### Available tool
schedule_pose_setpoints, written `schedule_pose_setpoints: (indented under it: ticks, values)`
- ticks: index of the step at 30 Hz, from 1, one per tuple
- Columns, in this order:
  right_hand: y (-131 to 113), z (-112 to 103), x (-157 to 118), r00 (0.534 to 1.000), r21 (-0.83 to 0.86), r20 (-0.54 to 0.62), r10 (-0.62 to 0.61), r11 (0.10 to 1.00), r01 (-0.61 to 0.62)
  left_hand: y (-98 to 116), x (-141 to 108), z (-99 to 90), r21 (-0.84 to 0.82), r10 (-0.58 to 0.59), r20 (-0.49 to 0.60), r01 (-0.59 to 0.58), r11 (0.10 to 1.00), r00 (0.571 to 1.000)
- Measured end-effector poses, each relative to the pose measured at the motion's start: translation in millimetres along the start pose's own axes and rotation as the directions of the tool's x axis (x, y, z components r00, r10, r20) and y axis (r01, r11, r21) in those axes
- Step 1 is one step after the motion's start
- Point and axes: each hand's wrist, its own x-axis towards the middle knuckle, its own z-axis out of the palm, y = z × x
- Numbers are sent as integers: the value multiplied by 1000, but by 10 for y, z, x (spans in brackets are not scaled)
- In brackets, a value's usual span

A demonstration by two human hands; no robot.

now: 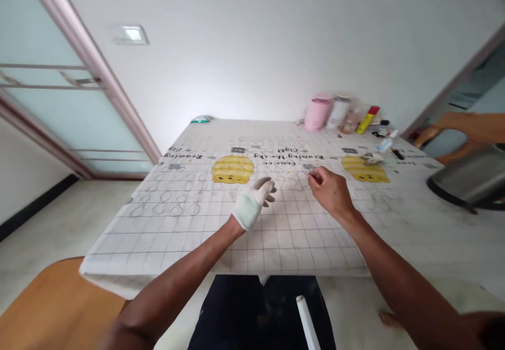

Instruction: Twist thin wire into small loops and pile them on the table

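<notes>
My left hand (254, 200) wears a white and pale green glove and hovers over the middle of the table, its fingers apart and holding nothing. To its right, my bare right hand (330, 188) is above the cloth with fingers curled together. Whatever those fingers may pinch is too small or hidden to make out. Beneath both hands lies a white checked tablecloth (292, 237) with yellow striped prints and lettering. Several faint ring shapes show on its left part. A crumpled whitish item (373, 157) lies beyond my right hand.
Along the back right stand a pink container (317, 113), a white container (338, 112) and a yellow-red tube (367, 120). A metal kettle (469, 179) is at the right edge. A green-white packet (202, 119) lies at the back left. A wooden chair (67, 308) is lower left.
</notes>
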Motion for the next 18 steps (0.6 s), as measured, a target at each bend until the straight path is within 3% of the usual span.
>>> schedule_pose_setpoints:
  ticks: [5, 8, 11, 15, 18]
  values:
    - [-345, 392, 73, 996, 125, 53, -68, 990, 61, 144, 385, -225, -88, -1, -102, -8, 996, 995]
    - [-386, 459, 100, 970, 308, 236, -64, 951, -13, 163, 482, -408, -45, 24, -107, -29, 999, 994]
    - [-348, 415, 221, 901, 462, 423, -94, 878, -126, 157, 547, -569, 22, 40, -50, -39, 999, 998]
    - [-312, 357, 462, 902, 582, 416, -112, 795, -170, 95, 583, -628, 118, 19, 95, -31, 993, 995]
    - [-338, 424, 543, 856, 590, 496, -143, 779, -212, 7, 565, -559, 169, -15, 156, -12, 985, 988]
